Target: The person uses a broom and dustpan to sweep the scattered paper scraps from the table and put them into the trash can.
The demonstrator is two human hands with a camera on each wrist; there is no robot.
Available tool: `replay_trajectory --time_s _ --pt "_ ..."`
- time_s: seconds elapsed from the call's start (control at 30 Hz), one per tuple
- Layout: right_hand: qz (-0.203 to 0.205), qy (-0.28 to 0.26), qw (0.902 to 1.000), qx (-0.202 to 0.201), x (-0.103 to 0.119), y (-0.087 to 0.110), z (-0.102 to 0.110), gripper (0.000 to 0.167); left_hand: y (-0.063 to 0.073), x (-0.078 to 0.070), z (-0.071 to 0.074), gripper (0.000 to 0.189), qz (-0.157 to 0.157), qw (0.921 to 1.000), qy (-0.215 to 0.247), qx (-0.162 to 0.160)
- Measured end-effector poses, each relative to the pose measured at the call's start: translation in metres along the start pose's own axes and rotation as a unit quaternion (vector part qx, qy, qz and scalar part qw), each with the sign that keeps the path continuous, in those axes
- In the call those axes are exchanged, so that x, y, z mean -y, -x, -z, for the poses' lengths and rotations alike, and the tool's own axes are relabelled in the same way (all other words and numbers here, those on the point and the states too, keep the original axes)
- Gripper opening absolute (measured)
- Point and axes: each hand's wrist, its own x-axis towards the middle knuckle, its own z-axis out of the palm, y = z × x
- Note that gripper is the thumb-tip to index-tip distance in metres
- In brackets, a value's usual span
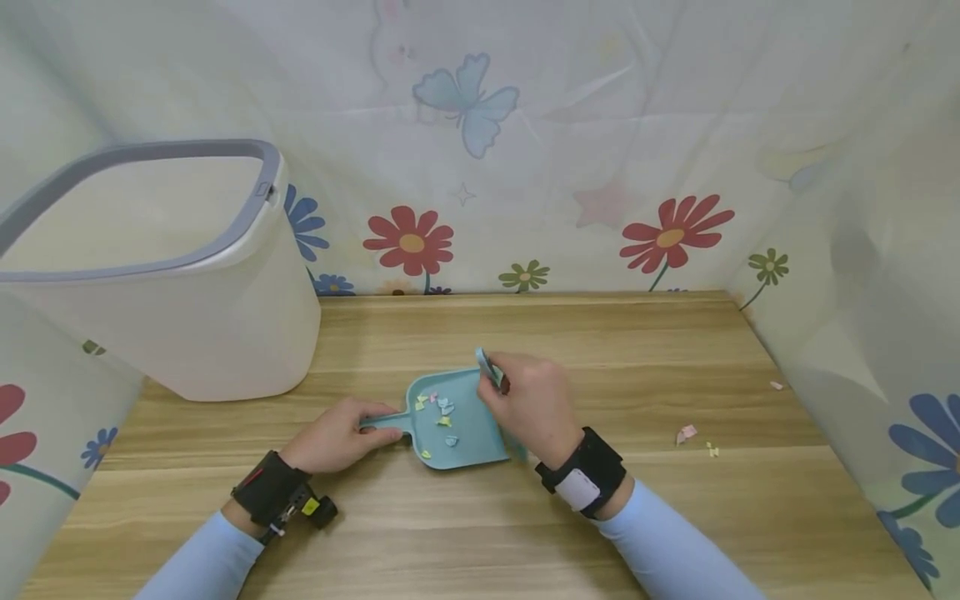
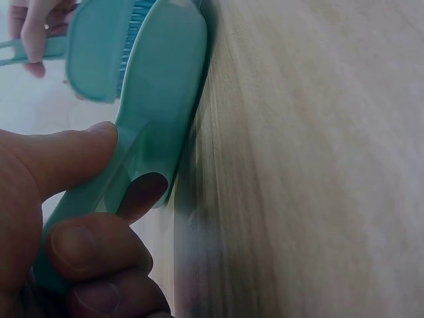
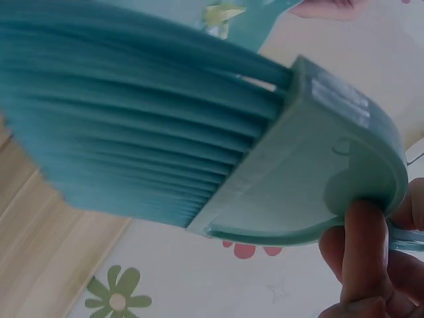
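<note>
A teal dustpan (image 1: 468, 429) lies on the wooden table, its handle pointing left. My left hand (image 1: 341, 435) grips that handle, thumb on top, as the left wrist view also shows. Several small yellow, pink and blue paper scraps (image 1: 445, 407) sit in the pan. My right hand (image 1: 534, 404) pinches the handle of a matching small brush (image 3: 311, 165) over the pan's open right edge. In the head view the hand hides most of the brush; in the right wrist view its teal bristles (image 3: 132, 126) fan out to the left.
A tall white bin (image 1: 247, 325) with a grey rim stands at the back left. On the right part of the table (image 1: 600, 517) lie a pink scrap (image 1: 686, 433), a yellow scrap (image 1: 712, 450) and a smaller pink one (image 1: 776, 385). A flower-printed curtain (image 1: 525, 208) encloses the table's back and sides.
</note>
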Motion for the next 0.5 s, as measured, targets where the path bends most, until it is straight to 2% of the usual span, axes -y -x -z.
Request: replay_trajectory --time_s 0.1,0.2,0.27,0.33,0.5 --pt "-0.034 -0.078 0.9964 -0.002 -0.002 -0.005 0.001 0.007 0.000 -0.002 0.000 0.032 -0.003 1.0000 0.002 -0.001" --pt "-0.082 -0.166 0.9826 -0.013 -0.007 -0.007 0.004 0.007 0.000 -0.002 -0.001 0.032 -0.002 1.0000 0.002 -0.002" --pt "-0.105 -0.205 0.9727 -0.025 -0.010 -0.007 0.007 0.008 0.001 -0.002 -0.001 0.032 0.000 1.0000 0.003 -0.003" --pt "-0.115 -0.222 0.9676 -0.036 -0.014 -0.004 0.010 0.009 0.001 -0.001 -0.001 0.030 0.002 1.0000 0.004 -0.003" --pt "-0.113 -0.234 0.9627 -0.076 -0.031 0.010 0.023 0.010 0.003 -0.002 0.001 0.038 -0.004 0.9999 0.000 -0.017"
